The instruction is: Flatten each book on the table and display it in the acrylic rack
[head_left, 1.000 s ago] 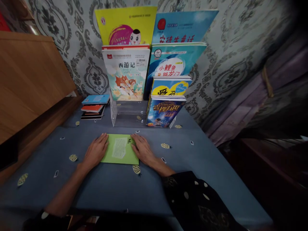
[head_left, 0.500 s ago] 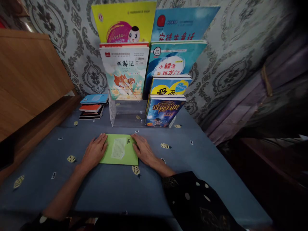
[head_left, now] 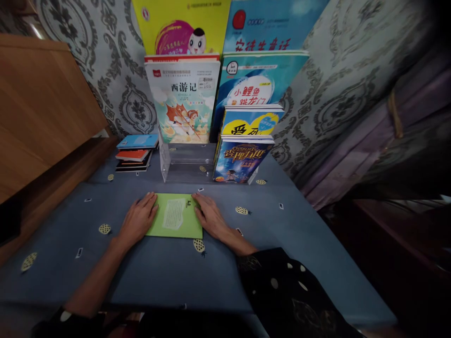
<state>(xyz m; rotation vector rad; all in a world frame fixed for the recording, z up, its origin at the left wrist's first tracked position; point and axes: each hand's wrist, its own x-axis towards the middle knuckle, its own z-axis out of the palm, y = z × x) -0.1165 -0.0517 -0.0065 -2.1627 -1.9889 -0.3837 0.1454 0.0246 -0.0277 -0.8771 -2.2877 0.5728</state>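
Observation:
A thin green book [head_left: 175, 215] lies flat on the blue-grey tablecloth, a white text panel on its cover. My left hand [head_left: 140, 216] rests flat along the book's left edge, with its fingertips at the far left corner. On the opposite side, my right hand [head_left: 211, 218] lies palm down, its fingers stretched out at the right edge. Both hands touch the book from the sides without wrapping round it. Behind it stands a clear acrylic book stand [head_left: 188, 172]. A white-covered book [head_left: 186, 105] leans in its left column, and a dark blue book [head_left: 243, 160] fronts the right column.
Larger books, a yellow-green one [head_left: 151, 30] and a blue one [head_left: 278, 23], rise at the back against the patterned wall. A small stack of books [head_left: 137, 142] sits at the back left beside a wooden panel [head_left: 45, 94]. A purple curtain [head_left: 369, 136] hangs at the right.
The camera view has tilted slightly down, so the scene sits a little higher in the frame's lower half and at the top. The hands and green book keep their places.

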